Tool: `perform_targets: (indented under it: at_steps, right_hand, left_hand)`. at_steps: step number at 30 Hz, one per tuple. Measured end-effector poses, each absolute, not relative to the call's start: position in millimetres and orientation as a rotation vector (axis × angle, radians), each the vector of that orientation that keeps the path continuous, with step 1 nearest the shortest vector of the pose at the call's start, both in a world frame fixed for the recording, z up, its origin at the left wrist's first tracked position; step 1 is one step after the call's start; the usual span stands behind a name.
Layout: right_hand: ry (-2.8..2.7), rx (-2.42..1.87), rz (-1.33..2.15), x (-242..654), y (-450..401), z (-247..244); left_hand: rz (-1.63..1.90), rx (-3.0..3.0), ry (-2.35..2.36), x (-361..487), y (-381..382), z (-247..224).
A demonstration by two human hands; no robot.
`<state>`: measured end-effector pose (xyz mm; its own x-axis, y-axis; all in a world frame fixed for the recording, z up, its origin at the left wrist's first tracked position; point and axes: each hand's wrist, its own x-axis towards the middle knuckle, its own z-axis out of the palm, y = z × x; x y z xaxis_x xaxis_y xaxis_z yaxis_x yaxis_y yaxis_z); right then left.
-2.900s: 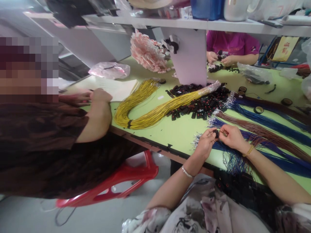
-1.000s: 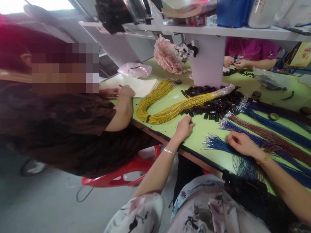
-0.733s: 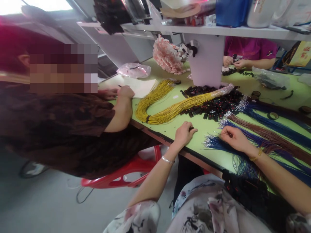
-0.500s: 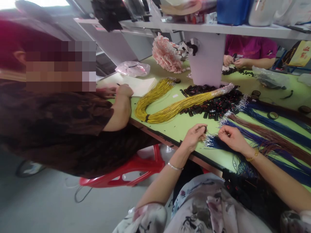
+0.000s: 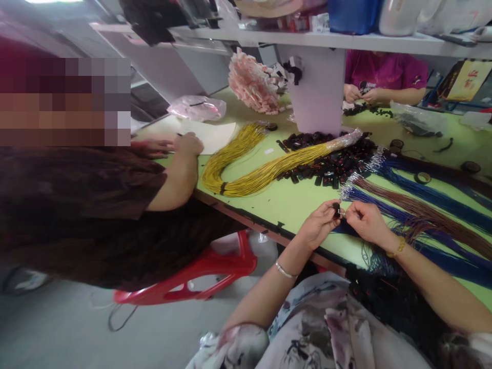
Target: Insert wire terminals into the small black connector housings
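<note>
Between the thumb and fingers of my left hand is a small black connector housing. Close beside it on the right, my right hand is closed in a pinch on a thin wire, whose silvery end points at the housing; whether it is inside the housing I cannot tell. Dark blue wires lie under my hands, partly covered by them. Behind my right hand, bundles of brown wires and purple wires spread rightward, with metal-tipped ends toward the left.
Many black housings are heaped behind my hands. A bent bundle of yellow wires crosses the green table. A co-worker's arm rests at the left; another person sits opposite. A shelf runs overhead. Tape rolls lie right.
My left hand has moved right and turned, bringing the black housing up against the wire end at my right hand. My right hand is nearly where it was. The whole view has shifted slightly.
</note>
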<state>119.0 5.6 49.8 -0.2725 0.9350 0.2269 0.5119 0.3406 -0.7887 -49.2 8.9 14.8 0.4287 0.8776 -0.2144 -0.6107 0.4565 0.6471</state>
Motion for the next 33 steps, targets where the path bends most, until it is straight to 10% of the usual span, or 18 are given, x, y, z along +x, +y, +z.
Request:
perform_targets:
  at_steps: [33]
  right_hand:
    - [-2.057,-1.517,0.608,160.5,39.0,48.5]
  left_hand:
    - [1.147,0.567,0.843,-19.7,-0.9,13.7]
